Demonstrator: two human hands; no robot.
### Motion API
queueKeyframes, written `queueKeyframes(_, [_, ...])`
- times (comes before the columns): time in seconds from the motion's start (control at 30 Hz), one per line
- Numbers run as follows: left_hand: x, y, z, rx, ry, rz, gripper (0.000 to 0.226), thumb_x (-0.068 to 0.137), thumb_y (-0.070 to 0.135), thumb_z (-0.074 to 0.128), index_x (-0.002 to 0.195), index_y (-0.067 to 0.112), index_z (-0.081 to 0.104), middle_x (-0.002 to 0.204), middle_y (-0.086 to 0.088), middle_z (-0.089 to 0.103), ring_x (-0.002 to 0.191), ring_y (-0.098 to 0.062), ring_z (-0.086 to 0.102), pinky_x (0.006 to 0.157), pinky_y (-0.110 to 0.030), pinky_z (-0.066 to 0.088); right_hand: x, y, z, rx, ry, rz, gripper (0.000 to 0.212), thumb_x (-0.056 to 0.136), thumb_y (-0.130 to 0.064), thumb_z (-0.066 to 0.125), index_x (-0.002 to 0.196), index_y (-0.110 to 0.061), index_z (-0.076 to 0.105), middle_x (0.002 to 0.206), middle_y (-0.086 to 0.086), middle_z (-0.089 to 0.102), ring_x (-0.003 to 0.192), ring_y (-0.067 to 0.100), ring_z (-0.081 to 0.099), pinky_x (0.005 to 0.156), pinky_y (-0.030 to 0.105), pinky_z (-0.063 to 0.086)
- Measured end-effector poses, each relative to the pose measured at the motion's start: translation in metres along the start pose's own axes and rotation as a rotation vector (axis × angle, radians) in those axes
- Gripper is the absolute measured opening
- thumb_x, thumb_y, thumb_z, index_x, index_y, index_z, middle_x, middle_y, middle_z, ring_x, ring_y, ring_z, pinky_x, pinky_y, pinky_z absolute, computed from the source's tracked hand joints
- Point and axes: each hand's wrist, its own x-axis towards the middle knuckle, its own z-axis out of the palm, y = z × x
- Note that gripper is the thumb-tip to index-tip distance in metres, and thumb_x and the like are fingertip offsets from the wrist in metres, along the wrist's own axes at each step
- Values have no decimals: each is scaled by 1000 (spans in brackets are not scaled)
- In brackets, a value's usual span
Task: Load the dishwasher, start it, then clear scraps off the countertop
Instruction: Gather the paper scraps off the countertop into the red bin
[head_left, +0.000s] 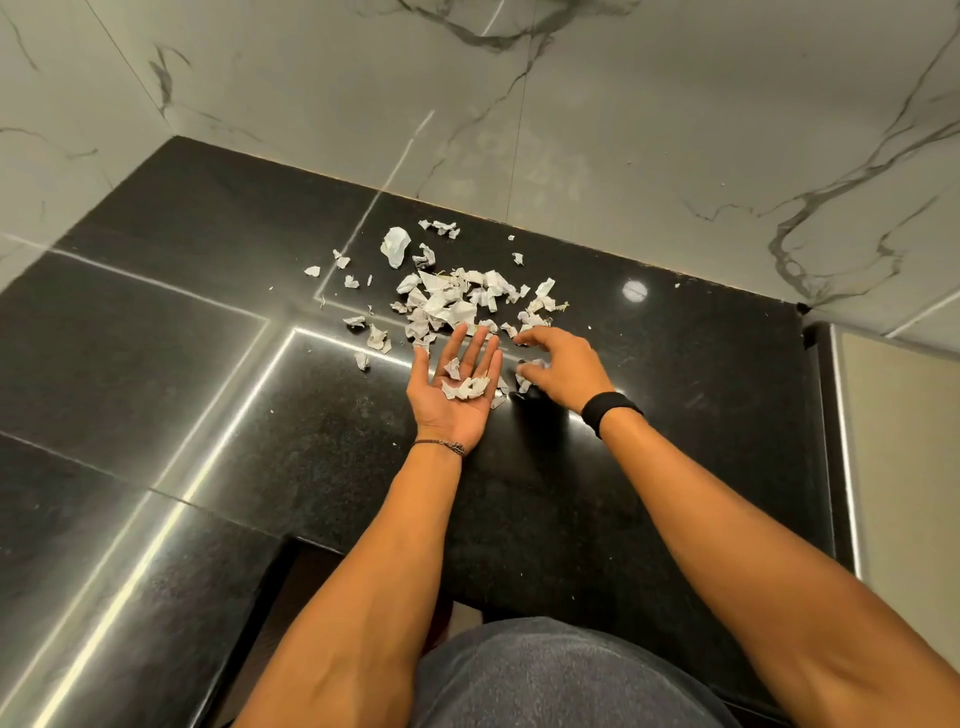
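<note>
Scraps (452, 301) of white paper litter the black countertop (208, 364) just beyond both hands. Left hand (452, 395) lies palm up, fingers straight, carrying several; right hand (561, 371) pinches one beside it.

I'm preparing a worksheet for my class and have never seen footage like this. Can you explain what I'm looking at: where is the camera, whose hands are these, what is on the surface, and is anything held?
There is no machine here. A person works with bare hands, and the single picture comes from a wide-angle camera worn on their head, looking forward and down. That is why both forearms reach in from the bottom.

The surface is a glossy black countertop against a marble-patterned wall. Torn white paper scraps lie scattered on it.

The left hand is palm up with its fingers straight, and a few collected scraps rest in the palm. The right hand, which wears a black wristband, curls its fingers over scraps on the counter. Whether it grips any cannot be told.
</note>
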Motion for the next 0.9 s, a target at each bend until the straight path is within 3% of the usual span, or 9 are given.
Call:
queueKeyframes(0.1, [1,-2,3,34,30,-4,60,100,57,47,129,7,65,138,-19,61,126,-34,61,103,-44,50,-2,9,10,-208,-63,-48,46,83,-27,74,128,-25,63,128,5,63,118,29,57,100,39,45])
queueKeyframes(0.3, [3,-6,8,73,81,15,58,102,55,45,128,7,65,136,-19,63,125,-33,62,108,-43,48,-14,18,21,-338,-4,-194,29,93,-13,60,121,-17,67,111,10,63,103,34,56,87,36,39])
queueKeyframes(0.37, [4,-6,8,86,102,31,58,101,53,48,131,6,63,135,-19,63,125,-32,63,112,-43,45,-16,14,18,-248,64,-183,32,93,-18,61,125,-17,66,113,9,66,105,32,58,89,35,40])
queueKeyframes(0.47, [5,-8,9,106,130,53,57,101,51,48,134,6,62,136,-20,62,123,-31,63,111,-42,45,-18,-7,6,83,203,-114,37,88,-26,67,126,-24,67,117,0,70,108,19,63,93,29,47])
queueKeyframes(0.57, [6,-12,13,106,118,44,56,101,53,46,131,9,64,133,-20,65,116,-33,66,108,-46,48,-18,-32,-1,202,79,-193,48,85,-36,73,131,-31,61,116,-4,70,105,12,65,92,30,53])
queueKeyframes(0.67, [4,-15,15,49,78,17,58,102,55,43,130,8,64,124,-18,69,104,-33,73,94,-47,55,-17,-45,-1,120,-68,-281,59,85,-49,74,138,-30,55,123,-7,68,110,14,64,95,34,51])
queueKeyframes(0.73, [2,-15,14,11,44,10,59,103,52,40,136,7,59,133,-20,63,111,-35,70,102,-48,50,-13,-47,-1,172,8,-267,50,88,-50,69,132,-29,61,121,-10,69,110,10,63,95,35,52])
queueKeyframes(0.83, [0,-10,8,-35,4,33,52,105,45,38,133,7,60,131,-20,65,116,-35,67,102,-46,50,-4,-38,-2,257,159,-192,26,93,-35,65,117,-26,69,109,-11,71,102,4,65,93,36,54])
queueKeyframes(0.9, [-2,-4,2,-69,-14,38,51,105,44,40,132,6,61,135,-21,63,121,-37,64,104,-48,50,2,-26,-1,183,141,-152,24,92,-25,64,115,-26,68,109,-9,71,103,8,65,95,38,53])
